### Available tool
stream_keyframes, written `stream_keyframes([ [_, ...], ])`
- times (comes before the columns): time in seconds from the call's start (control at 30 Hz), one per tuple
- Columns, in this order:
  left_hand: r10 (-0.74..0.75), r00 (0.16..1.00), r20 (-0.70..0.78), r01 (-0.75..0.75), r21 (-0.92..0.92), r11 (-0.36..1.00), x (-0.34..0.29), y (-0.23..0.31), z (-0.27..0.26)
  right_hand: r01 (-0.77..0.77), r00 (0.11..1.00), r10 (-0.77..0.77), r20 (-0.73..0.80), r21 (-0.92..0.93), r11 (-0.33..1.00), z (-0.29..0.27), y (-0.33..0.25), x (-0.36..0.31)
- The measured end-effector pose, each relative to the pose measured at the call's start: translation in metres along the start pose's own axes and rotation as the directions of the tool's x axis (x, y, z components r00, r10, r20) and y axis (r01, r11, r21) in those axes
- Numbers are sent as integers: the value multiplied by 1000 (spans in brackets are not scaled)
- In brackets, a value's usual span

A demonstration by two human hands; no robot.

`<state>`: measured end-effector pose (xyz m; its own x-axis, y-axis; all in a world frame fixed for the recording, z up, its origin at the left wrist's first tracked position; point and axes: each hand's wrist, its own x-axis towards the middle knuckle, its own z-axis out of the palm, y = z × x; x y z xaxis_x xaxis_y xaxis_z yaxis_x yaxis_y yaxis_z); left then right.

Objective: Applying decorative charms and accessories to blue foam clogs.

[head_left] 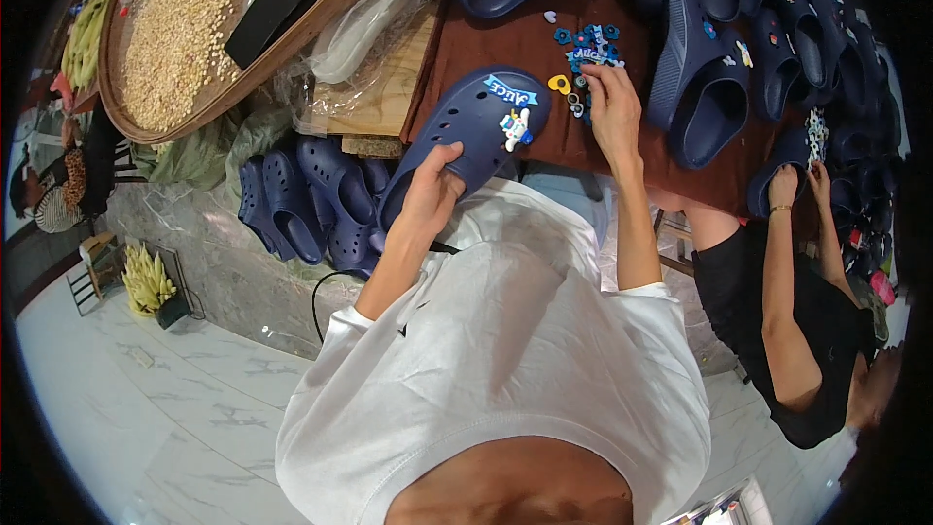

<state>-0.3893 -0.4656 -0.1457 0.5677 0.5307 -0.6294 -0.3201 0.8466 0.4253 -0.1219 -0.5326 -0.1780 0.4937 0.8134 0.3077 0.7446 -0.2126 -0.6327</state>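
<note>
Works over a reddish-brown cloth, matte and lightly creased, spreading ahead of both hands. Has a wooden-rimmed tray of pale, loose grain well ahead and left of the left-hand grip, and another navy clog just right of the right hand.

Clamps the held clog near its opening in the left hand, with thumb on top and other fingers mostly hidden. Points its long axis away and rightward from that grip, rounded toe toward the charm pile. Reaches to that pile with the right hand, the nearer of the two, fingers bent over its near edge; cannot tell whether pinching a charm.

Shows smooth, moulded, rubbery-looking navy on the held clog, pierced by round holes. Bears a light-blue banner charm across the toe and a white figure charm just beside it, both beyond the left thumb. Includes flat blue flower shapes in the pile, plus a yellow heart charm just left of the right fingertips.
</note>
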Motion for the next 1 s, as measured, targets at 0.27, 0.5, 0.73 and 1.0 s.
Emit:
stream_keyframes([
  [0.27,2,1000,-6,-2,-29,1000,-4,6,0,-30,999,33,25,-135,990,-15,-1,-11],
  [0.5,-27,999,-34,26,-22,999,-1,5,0,112,987,-74,145,-274,955,2,5,1],
  [0.73,-48,998,-30,48,-10,999,-2,7,10,-42,991,38,130,23,999,-6,-5,5],
  [1.0,-158,986,-48,164,155,974,6,16,28,156,965,-211,157,301,941,-15,-71,9],
])
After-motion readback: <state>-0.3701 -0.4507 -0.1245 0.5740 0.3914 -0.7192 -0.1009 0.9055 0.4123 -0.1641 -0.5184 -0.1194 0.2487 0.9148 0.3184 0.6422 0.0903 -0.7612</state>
